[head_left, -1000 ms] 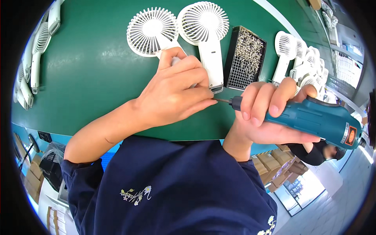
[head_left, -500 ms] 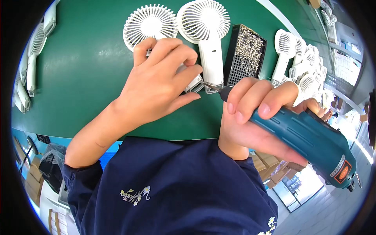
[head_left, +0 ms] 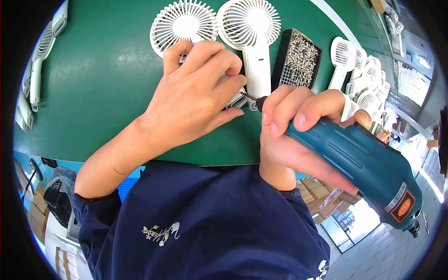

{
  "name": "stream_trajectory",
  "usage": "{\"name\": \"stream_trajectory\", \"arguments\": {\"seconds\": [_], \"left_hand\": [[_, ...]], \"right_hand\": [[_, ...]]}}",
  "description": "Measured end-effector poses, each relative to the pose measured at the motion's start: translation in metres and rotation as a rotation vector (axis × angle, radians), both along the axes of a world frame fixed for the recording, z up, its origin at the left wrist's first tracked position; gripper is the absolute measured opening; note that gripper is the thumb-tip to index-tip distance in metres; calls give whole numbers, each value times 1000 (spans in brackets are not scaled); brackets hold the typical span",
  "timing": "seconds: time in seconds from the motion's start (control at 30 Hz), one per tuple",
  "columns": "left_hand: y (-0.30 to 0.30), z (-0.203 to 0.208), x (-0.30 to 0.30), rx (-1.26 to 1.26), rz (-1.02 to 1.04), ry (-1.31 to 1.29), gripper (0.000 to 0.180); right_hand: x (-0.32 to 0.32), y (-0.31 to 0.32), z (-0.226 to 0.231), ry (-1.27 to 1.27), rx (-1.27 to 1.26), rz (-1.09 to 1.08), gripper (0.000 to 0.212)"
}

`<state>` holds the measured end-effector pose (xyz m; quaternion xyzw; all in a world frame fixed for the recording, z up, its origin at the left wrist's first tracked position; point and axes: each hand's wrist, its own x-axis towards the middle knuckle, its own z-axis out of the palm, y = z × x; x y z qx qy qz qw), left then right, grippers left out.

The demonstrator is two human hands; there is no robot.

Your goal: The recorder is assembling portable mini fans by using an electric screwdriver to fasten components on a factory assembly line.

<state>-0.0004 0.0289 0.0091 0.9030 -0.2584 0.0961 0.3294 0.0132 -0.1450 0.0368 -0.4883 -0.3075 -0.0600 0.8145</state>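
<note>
My left hand (head_left: 193, 93) is closed around the handle of a white handheld fan (head_left: 185, 27), whose round grille points away from me. The fingers cover most of that handle; its near end shows by the thumb. My right hand (head_left: 291, 126) grips a teal electric screwdriver (head_left: 354, 156), tilted with its body to the lower right. Its thin bit reaches the near end of the held fan's handle, beside my left fingertips; whether it sits on a screw is too small to tell. A second white fan (head_left: 257, 70) lies just right of the held one, grille also away from me.
A black tray (head_left: 281, 53) of small silvery screws (head_left: 302, 58) lies right of the second fan. Several white fans (head_left: 343, 53) are heaped at the far right, more (head_left: 37, 77) along the left edge. The green table (head_left: 102, 93) ends near my body.
My right hand has moved the screwdriver a little left and away from me, bringing its bit closer to my left fingertips. Both near fans have shifted slightly right in the picture.
</note>
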Motion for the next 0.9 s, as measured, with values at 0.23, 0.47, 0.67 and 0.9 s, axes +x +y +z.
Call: {"name": "stream_trajectory", "arguments": {"seconds": [0.23,0.47,0.67,0.9], "left_hand": [[-1,1,0,3,-7,16,45],[-1,3,-1,11,-18,35,49],[-3,2,2,27,-26,20,48],[-3,2,1,12,5,1,43]], "right_hand": [[0,-1,-1,-18,-34,6,87],[12,-27,15,-28,138,-158,76],[-3,-6,6,-32,73,-101,83],[-1,-10,-4,-23,5,104,90]]}}
